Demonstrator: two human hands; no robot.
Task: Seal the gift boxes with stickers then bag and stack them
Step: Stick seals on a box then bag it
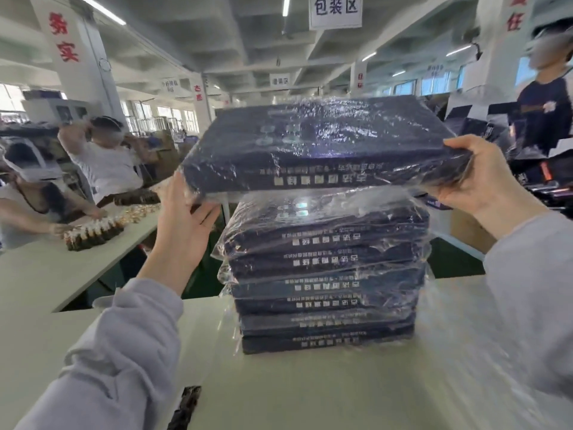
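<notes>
A bagged gift box (322, 147) is held level just above the stack (325, 283) of bagged boxes, not touching it, seemingly so that it can be lowered squarely. Its left near corner is gripped by the left hand (183, 218), fingers curled beneath. Its right end is clasped by the right hand (477, 175), fingers curled over the top. Opposite ends are held, probably against the film slipping.

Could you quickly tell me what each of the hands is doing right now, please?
Left hand: grips the left end of the bagged gift box.
Right hand: grips its right end.
</notes>
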